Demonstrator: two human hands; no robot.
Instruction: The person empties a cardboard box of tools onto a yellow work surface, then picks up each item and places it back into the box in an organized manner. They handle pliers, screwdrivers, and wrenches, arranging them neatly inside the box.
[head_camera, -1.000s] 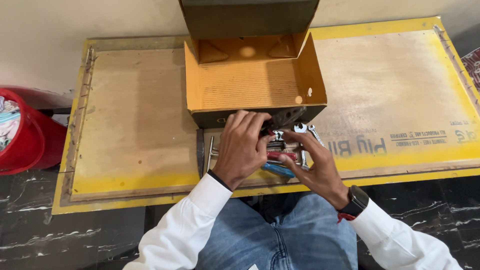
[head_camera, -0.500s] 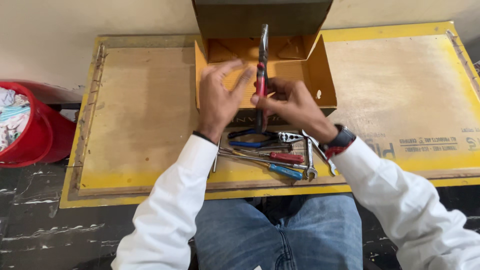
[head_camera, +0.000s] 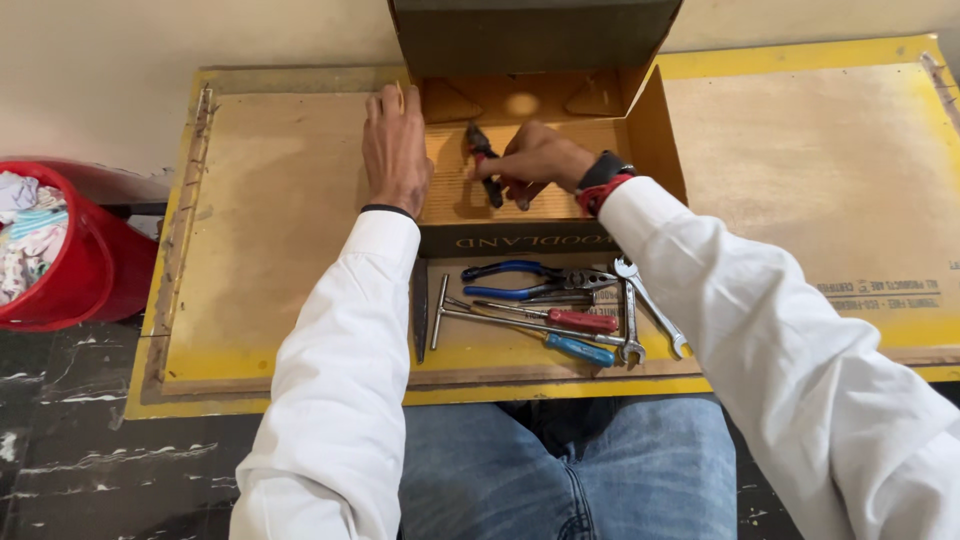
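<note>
The right hand, in the upper middle of the frame, is closed around a pair of pliers with dark and red handles, holding them low over the floor of the open cardboard box. The left hand rests with fingers loosely spread on the box's left wall, steadying it and gripping nothing. The box stands open on the yellow-edged board that serves as the table, its dark lid raised at the top of the frame.

As far as can be judged, the putting away is at an early stage: apart from the pliers the box looks bare. Just below the box, at the centre of the frame, lie blue-handled pliers, a red-handled screwdriver, a blue-handled screwdriver, a wrench and a T-shaped key, all outside it. A red bucket of cloth sits at the left edge.
</note>
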